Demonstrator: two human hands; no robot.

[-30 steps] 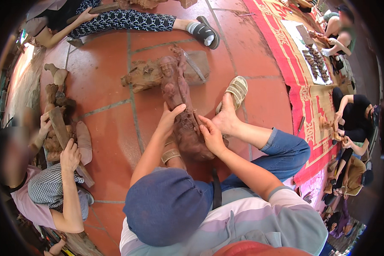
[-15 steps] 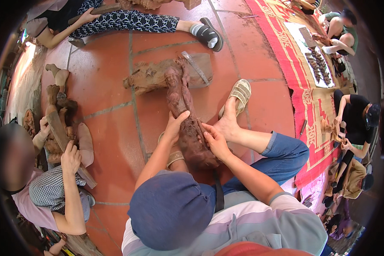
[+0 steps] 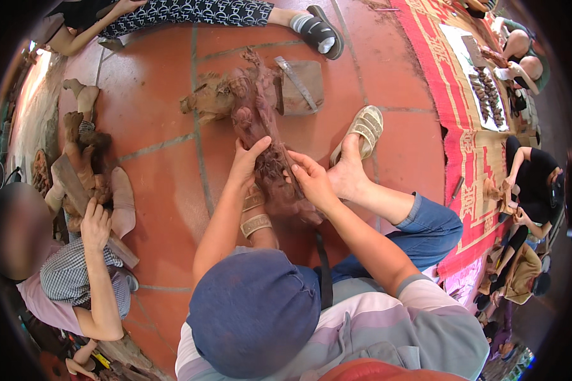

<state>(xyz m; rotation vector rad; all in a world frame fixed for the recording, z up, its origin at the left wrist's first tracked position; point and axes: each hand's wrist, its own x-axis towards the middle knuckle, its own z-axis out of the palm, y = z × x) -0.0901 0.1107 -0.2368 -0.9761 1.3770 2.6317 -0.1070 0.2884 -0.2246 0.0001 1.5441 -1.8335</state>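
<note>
A reddish-brown wood carving [image 3: 258,127], shaped in knotty figures, lies slanting away from me between my feet. Its far end overlaps a rough wooden block [image 3: 302,87] on the floor. My left hand [image 3: 248,162] is closed around the carving's left side, thumb laid across the top. On the opposite side, lower down, my right hand [image 3: 309,180] has its fingers pinched at a thin dark strip along the edge. Whether that strip is a loose piece or part of the carving, I cannot tell. A flat metal strip [image 3: 297,84] lies across the block.
My sandalled right foot [image 3: 362,136] rests beside the carving on the red tiles. At left, a person [image 3: 95,228] handles a wooden piece; another's leg [image 3: 190,13] stretches across the far side. A red patterned mat [image 3: 454,159] runs along the right, with several people beyond it.
The view has shifted, so the floor and block appear higher. The carving's far end leans further left. Both hands keep their places on it, appearing slightly higher and further left.
</note>
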